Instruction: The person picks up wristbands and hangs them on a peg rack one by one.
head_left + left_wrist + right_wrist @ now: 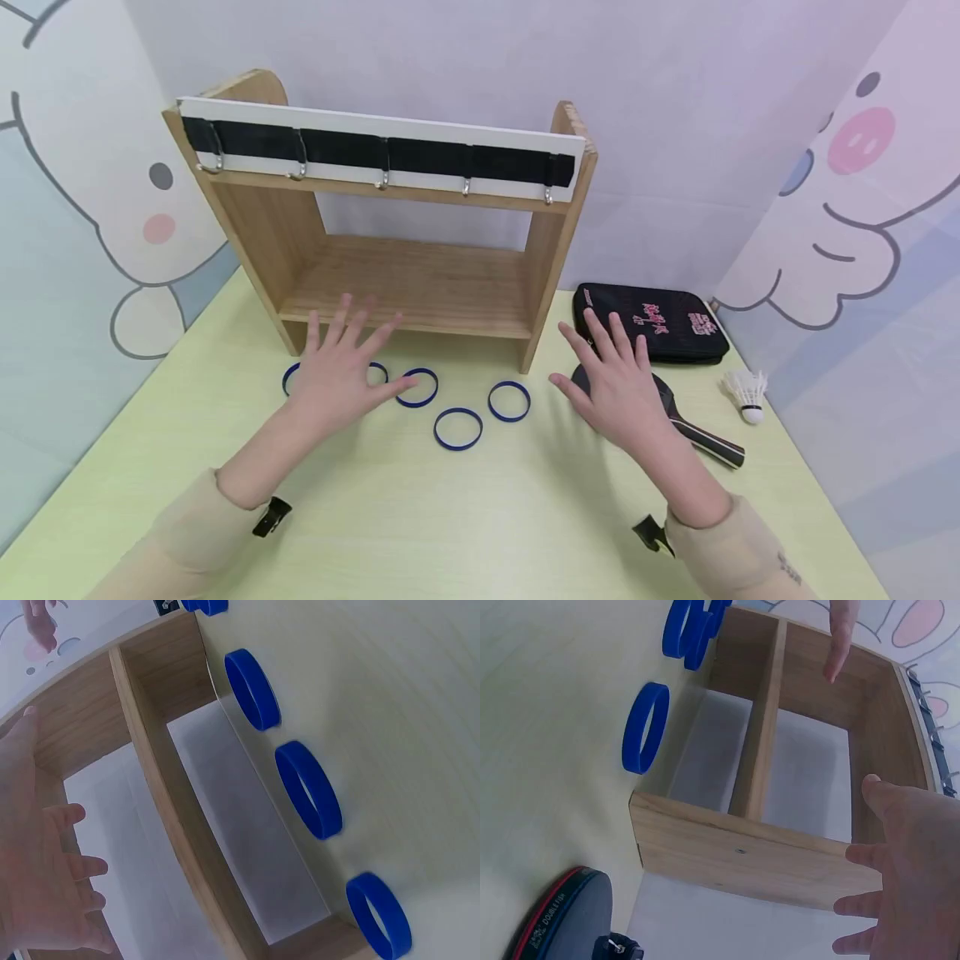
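Note:
My left hand [333, 379], fingers spread, is held over the row of blue rings [458, 448] and partly covers two of them in the head view. Nothing is in it. To the right, my right hand [618, 392] is also spread and bare, overlapping the black table tennis paddle [708, 442]. Between and beyond the hands stands a wooden rack [420, 275] with two side panels and a shelf. Across its top front runs a white and black strip [337, 148] with several metal hooks [300, 167]. In the left wrist view, several blue rings [319, 784] lie along the rack's foot.
A black zip case [682, 333] lies right of the rack, behind the paddle. Near the right table edge is a white shuttlecock [745, 392]. Pale cloth [675, 125] printed with cartoon animals hangs behind the light yellow-green table [450, 533].

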{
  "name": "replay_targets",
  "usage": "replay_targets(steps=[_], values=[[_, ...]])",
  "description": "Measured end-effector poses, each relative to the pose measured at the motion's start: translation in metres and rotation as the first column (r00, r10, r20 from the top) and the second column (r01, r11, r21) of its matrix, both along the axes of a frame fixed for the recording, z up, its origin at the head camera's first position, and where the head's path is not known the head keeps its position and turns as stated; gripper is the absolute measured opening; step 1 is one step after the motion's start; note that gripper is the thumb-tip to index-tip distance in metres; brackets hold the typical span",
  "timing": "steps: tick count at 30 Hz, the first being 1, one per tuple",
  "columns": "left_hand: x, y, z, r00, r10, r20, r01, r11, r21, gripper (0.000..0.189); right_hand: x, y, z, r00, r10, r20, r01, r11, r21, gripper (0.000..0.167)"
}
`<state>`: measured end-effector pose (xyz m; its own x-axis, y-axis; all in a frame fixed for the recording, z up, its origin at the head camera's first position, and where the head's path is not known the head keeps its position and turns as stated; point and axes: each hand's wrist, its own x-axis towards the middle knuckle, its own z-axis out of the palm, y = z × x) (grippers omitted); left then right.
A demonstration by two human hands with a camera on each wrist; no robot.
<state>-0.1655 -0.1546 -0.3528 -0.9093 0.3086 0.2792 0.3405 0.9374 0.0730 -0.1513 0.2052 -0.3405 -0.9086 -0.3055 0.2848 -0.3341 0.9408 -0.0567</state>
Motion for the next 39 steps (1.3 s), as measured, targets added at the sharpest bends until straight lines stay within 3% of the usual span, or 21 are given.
replay_targets(steps=[13, 21, 26, 32, 35, 39], values=[[0.002, -0.048, 0.002, 0.998, 0.057, -0.003, -0.057, 0.998, -0.01, 0.089, -0.028, 0.007, 0.013, 0.998, -0.048, -0.028, 0.047, 0.998, -0.05, 0.07], [0.003, -0.081, -0.012, 0.996, 0.094, 0.006, -0.094, 0.995, 0.021, 0.093, -0.052, 0.005, 0.009, 0.999, -0.051, 0.004, 0.052, 0.994, -0.096, 0.072], [0.0, -0.102, -0.023, 0.991, 0.112, 0.075, -0.115, 0.993, 0.032, 0.092, -0.067, 0.004, 0.001, 0.999, -0.022, 0.026, 0.025, 0.99, -0.139, 0.072], [-0.012, -0.124, -0.039, 0.974, 0.144, 0.173, -0.15, 0.988, 0.023, 0.088, -0.083, -0.004, -0.012, 0.997, 0.005, 0.083, 0.011, 0.982, -0.191, 0.076], [-0.02, -0.135, -0.048, 0.967, 0.132, 0.218, -0.139, 0.99, 0.021, 0.085, -0.089, -0.01, -0.019, 0.99, 0.02, 0.14, 0.017, 0.966, -0.257, 0.076], [-0.029, -0.148, -0.058, 0.956, 0.093, 0.28, -0.112, 0.992, 0.05, 0.08, -0.095, -0.017, -0.028, 0.982, 0.066, 0.177, 0.006, 0.926, -0.379, 0.074]])
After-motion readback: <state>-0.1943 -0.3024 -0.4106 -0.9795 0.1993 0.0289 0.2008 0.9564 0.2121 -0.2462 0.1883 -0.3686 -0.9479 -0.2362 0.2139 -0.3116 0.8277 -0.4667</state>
